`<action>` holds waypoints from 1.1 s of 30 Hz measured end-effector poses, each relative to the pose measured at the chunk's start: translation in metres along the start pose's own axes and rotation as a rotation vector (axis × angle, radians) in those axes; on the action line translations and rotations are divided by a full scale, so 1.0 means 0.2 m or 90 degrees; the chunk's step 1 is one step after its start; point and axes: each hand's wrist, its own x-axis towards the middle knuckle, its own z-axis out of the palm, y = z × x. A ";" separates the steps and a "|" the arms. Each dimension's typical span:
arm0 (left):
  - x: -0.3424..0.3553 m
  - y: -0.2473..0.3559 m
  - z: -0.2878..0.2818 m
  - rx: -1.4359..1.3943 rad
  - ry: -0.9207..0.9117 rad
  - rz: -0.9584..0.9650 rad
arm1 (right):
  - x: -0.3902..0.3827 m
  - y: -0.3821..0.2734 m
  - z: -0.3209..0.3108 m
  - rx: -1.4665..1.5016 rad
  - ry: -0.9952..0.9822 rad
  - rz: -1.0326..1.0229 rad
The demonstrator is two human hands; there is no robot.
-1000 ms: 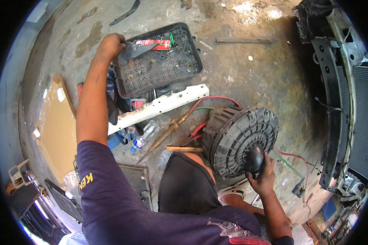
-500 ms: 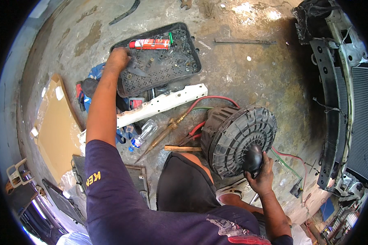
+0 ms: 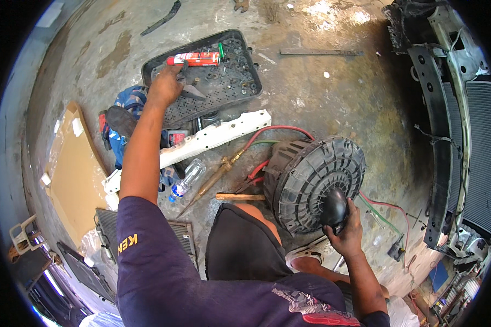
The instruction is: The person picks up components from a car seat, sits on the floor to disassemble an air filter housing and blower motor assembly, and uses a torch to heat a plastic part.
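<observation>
My left hand [image 3: 166, 86] reaches over the black perforated tray [image 3: 172, 117], its fingers closed and partly hidden. A flat dark grey piece [image 3: 193, 92] sticks out beside the fingers; what they grip is unclear. Close to the fingertips lies a red and white spray can [image 3: 194, 59] among small fasteners and washers. My right hand [image 3: 348, 229] is closed round a smooth black dome-shaped part [image 3: 334, 207], in front of a large round ribbed black plastic housing [image 3: 305, 191]. This housing stands tilted on edge beside my knee.
Across the floor lie a white perforated metal bar [image 3: 223, 135], a clear plastic bottle [image 3: 193, 173], a brass torch [image 3: 218, 177] with red and green hoses, and a wooden handle [image 3: 240, 197]. A car front with a radiator [image 3: 477, 158] stands right; a tan panel [image 3: 73, 174] lies left.
My left hand has moved right and slightly lower over the tray, and the grey piece beside its fingers has shifted right. My right hand keeps its grip on the black dome.
</observation>
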 end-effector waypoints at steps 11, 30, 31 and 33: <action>-0.35 0.39 0.20 -0.192 -0.183 0.064 | -0.01 0.05 0.01 0.042 -0.006 0.030; -1.02 1.12 0.30 -0.885 -0.593 -0.242 | -0.05 0.09 0.00 -0.004 -0.046 0.017; -1.03 1.12 0.30 -0.885 -0.579 -0.239 | -0.05 0.09 0.00 -0.006 -0.047 0.012; -1.04 1.12 0.30 -0.884 -0.549 -0.232 | -0.05 0.09 0.00 0.006 -0.049 0.012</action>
